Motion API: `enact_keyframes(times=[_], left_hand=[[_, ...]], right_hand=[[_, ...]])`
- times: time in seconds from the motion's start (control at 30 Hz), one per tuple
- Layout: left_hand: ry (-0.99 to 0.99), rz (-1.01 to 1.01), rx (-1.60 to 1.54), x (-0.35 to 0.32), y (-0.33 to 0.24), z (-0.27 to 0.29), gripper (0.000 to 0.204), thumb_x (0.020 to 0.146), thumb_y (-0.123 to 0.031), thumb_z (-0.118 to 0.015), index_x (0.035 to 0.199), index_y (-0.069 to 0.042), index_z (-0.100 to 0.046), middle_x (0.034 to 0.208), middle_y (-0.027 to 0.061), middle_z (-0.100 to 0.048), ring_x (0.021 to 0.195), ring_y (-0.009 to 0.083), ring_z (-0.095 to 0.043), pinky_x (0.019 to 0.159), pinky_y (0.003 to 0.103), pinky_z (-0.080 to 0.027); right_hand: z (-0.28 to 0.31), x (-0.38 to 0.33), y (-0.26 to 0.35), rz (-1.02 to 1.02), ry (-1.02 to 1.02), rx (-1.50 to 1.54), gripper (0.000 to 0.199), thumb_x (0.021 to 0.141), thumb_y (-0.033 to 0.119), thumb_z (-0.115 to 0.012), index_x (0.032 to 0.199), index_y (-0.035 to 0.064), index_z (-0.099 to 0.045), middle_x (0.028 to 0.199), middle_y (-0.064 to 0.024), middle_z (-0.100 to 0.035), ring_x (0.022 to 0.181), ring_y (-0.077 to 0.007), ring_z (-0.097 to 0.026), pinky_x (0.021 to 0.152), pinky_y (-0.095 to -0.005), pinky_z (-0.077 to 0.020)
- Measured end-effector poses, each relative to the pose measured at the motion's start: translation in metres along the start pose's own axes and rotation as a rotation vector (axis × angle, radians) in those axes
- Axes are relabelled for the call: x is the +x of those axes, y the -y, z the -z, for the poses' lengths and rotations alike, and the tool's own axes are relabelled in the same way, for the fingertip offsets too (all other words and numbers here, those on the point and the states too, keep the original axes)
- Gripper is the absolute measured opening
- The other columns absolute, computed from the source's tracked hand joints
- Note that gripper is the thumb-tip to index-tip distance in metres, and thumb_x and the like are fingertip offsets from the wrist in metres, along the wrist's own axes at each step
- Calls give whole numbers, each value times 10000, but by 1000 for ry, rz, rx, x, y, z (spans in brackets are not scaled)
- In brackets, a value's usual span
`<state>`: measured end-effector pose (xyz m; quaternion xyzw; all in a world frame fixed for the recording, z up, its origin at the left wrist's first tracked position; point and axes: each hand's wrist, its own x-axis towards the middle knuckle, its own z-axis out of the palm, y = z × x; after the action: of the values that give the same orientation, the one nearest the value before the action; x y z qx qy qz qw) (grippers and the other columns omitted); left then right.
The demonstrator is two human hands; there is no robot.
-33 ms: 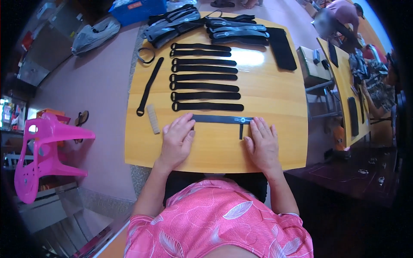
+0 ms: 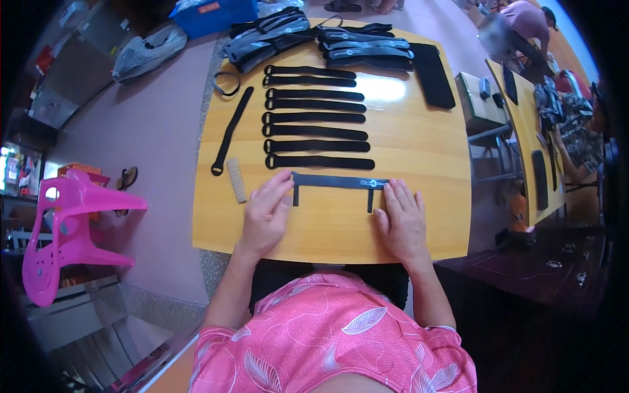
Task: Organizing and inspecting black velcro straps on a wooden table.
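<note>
A dark grey flat strap [image 2: 337, 181] with a pale printed mark near its right end lies crosswise on the wooden table. Two short narrow black strips, a left one [image 2: 296, 196] and a right one [image 2: 371, 201], run down from its near edge. My left hand [image 2: 266, 213] has its fingers stretched out, their tips at the strap's left end. Flat over the right end rests my right hand [image 2: 401, 219], thumb apart, covering that tip. Beyond the strap, several black straps with looped ends [image 2: 318, 132] lie in a stacked row.
Bundled straps [image 2: 267, 40] and another pile [image 2: 367, 46] sit at the table's far side, beside a black flat piece [image 2: 432, 75]. On the left lie a single strap [image 2: 232, 131], a ring-shaped band [image 2: 227, 84] and a beige ridged strip [image 2: 236, 181]. A pink stool [image 2: 72, 229] stands left.
My left hand has drawn slightly left and back, uncovering the left narrow strip. My right hand stays on the strap's right end. The whole view has shifted a little.
</note>
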<state>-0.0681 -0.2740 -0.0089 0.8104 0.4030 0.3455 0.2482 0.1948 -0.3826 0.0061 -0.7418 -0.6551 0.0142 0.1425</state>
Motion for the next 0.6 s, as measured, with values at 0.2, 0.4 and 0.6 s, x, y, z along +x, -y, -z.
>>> enact_keyframes(times=[0.2, 0.4, 0.6], left_hand=[[-349, 183, 144, 27, 54, 54, 252, 847, -68, -642, 1081, 25, -638, 1179, 205, -599, 1058, 353, -586, 897, 415, -472], [-236, 262, 523, 30, 99, 66, 204, 797, -98, -696, 958, 17, -648, 998, 174, -598, 962, 362, -569, 843, 447, -462], [-240, 384, 453, 37, 109, 66, 121, 807, -76, -669, 906, -15, -640, 908, 156, -597, 875, 341, -585, 779, 437, -473]], right_hand=[[-4, -2, 0, 4, -31, 109, 474, 868, 209, -632, 1284, -3, -547, 1401, -194, -463, 1300, -353, -435, 1090, -573, -257], [-4, -3, -3, -74, -122, 323, 554, 859, 158, -639, 1346, -35, -458, 1432, -256, -405, 1302, -407, -415, 1098, -521, -287], [10, -4, 0, -55, -159, 325, 486, 860, 78, -618, 1303, -70, -485, 1382, -281, -450, 1254, -428, -464, 1055, -456, -381]])
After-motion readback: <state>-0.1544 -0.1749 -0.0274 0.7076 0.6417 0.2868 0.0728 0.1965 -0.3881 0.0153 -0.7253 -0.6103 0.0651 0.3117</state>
